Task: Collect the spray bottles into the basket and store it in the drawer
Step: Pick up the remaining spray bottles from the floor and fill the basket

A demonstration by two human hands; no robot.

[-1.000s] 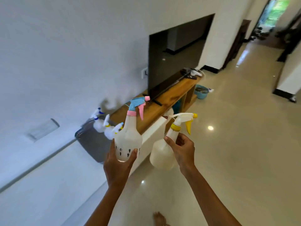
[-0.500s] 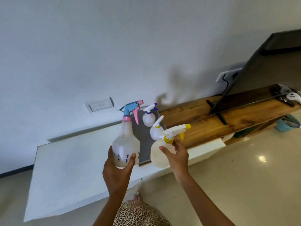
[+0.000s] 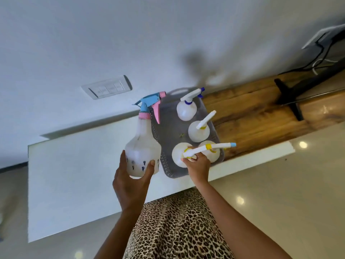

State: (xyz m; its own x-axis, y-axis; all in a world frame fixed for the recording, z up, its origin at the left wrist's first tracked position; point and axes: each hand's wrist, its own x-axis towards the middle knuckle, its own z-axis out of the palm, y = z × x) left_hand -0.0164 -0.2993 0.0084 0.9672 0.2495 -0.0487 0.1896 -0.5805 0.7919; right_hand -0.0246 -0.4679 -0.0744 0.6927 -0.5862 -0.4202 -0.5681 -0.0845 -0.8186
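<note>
A grey perforated basket (image 3: pixel 167 135) stands on the white cabinet top (image 3: pixel 84 165) against the wall. Three white spray bottles stand in it: one with a blue nozzle (image 3: pixel 186 110), one with a yellow collar (image 3: pixel 198 133), one with a blue-tipped nozzle (image 3: pixel 213 153). My right hand (image 3: pixel 197 165) grips the neck of a further yellow-collared bottle (image 3: pixel 178 156), which sits low in the basket's near corner. My left hand (image 3: pixel 132 176) holds a large frosted bottle with a blue and pink trigger (image 3: pixel 142 146) upright, just left of the basket.
A wooden shelf (image 3: pixel 261 118) adjoins the basket on the right, with a black TV foot (image 3: pixel 291 101) and cables on it. A switch plate (image 3: pixel 107 88) is on the wall. Glossy floor (image 3: pixel 280 184) lies to the right. Leopard-print clothing (image 3: pixel 177 230) is below.
I have come up to the basket and look down into it. My right hand has lowered the yellow-collared bottle into the basket. The left hand still holds the large bottle.
</note>
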